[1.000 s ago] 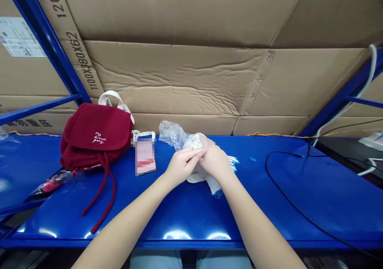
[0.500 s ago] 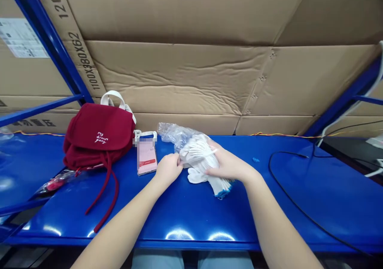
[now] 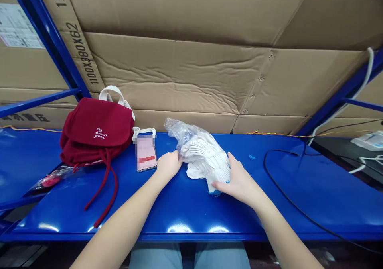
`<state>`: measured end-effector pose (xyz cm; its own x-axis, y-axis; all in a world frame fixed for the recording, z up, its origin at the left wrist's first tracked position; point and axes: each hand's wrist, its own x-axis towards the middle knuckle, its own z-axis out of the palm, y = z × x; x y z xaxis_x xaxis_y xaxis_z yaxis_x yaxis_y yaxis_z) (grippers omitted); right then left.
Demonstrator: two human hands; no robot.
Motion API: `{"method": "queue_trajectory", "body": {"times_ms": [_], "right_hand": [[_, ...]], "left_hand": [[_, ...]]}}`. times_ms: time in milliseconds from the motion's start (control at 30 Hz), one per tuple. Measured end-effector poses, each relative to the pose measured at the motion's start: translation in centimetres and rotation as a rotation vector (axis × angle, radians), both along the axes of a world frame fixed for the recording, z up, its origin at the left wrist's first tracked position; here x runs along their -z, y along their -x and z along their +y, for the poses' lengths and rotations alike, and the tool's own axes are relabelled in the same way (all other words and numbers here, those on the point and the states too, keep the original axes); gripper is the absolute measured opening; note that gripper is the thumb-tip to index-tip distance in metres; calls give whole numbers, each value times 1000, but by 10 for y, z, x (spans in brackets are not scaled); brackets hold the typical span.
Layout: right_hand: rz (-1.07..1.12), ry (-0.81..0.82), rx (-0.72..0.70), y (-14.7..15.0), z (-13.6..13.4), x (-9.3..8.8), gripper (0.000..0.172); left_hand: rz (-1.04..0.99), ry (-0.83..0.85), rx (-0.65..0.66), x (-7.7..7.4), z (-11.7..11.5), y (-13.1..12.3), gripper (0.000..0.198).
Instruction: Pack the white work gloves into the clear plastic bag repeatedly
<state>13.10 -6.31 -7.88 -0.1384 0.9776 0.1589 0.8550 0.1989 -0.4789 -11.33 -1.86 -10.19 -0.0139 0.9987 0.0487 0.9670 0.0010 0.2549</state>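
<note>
A bundle of white knit gloves (image 3: 205, 153) with blue cuff edges lies on the blue shelf, its far part inside a clear plastic bag (image 3: 178, 130). My left hand (image 3: 169, 164) is closed on the bag's edge at the left of the bundle. Around the cuff end, my right hand (image 3: 239, 181) grips the gloves, thumb on the near side and fingers on the far side. One glove's fingers stick out toward me beneath the bundle.
Left of the hands a phone (image 3: 146, 153) lies beside a dark red backpack (image 3: 97, 121). A black cable (image 3: 281, 185) curves across the right side of the blue shelf (image 3: 191, 217). Cardboard (image 3: 179, 73) stands behind, and a small blue scrap (image 3: 252, 157) lies to the right.
My right hand has shifted from the middle of the glove bundle to its cuff end, toward me and right. My left hand stays at the bag's edge. The camera view has shifted slightly.
</note>
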Motion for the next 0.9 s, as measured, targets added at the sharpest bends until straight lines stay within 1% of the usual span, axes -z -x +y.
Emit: {"method": "queue_trajectory", "body": {"times_ms": [100, 167, 233, 300, 367, 433, 500, 600, 667, 700, 767, 833, 900], "right_hand": [[96, 14, 25, 1, 1, 0, 77], [209, 9, 116, 2, 3, 3, 69], [365, 18, 221, 4, 6, 5, 68], [524, 21, 289, 9, 10, 6, 67], [619, 6, 325, 15, 15, 6, 75], [585, -18, 330, 23, 20, 5, 87], [436, -78, 283, 30, 24, 4, 96], [138, -193, 179, 39, 26, 2, 97], [38, -205, 162, 42, 29, 0, 96], [37, -187, 173, 43, 31, -1, 96], [118, -124, 206, 43, 37, -1, 98], [238, -67, 246, 42, 42, 1, 97], [316, -58, 264, 41, 45, 4, 89]], "left_hand": [[-2, 1, 10, 0, -2, 1, 35], [-4, -8, 18, -1, -4, 1, 34], [-4, -30, 32, -3, -7, -1, 32], [-2, -58, 57, -5, -10, -5, 32], [-4, -74, 104, -7, -14, -11, 30], [-12, -88, 201, -10, -19, -17, 27], [-28, -138, 323, -14, -25, -20, 27], [-50, -273, 436, -18, -32, -19, 30], [-45, -309, 491, -21, -35, -16, 30], [-33, -290, 532, -21, -36, -15, 29], [0, -198, 598, -22, -36, -14, 28], [21, -113, 616, -22, -36, -14, 27], [13, -87, 613, -23, -35, -14, 27]]}}
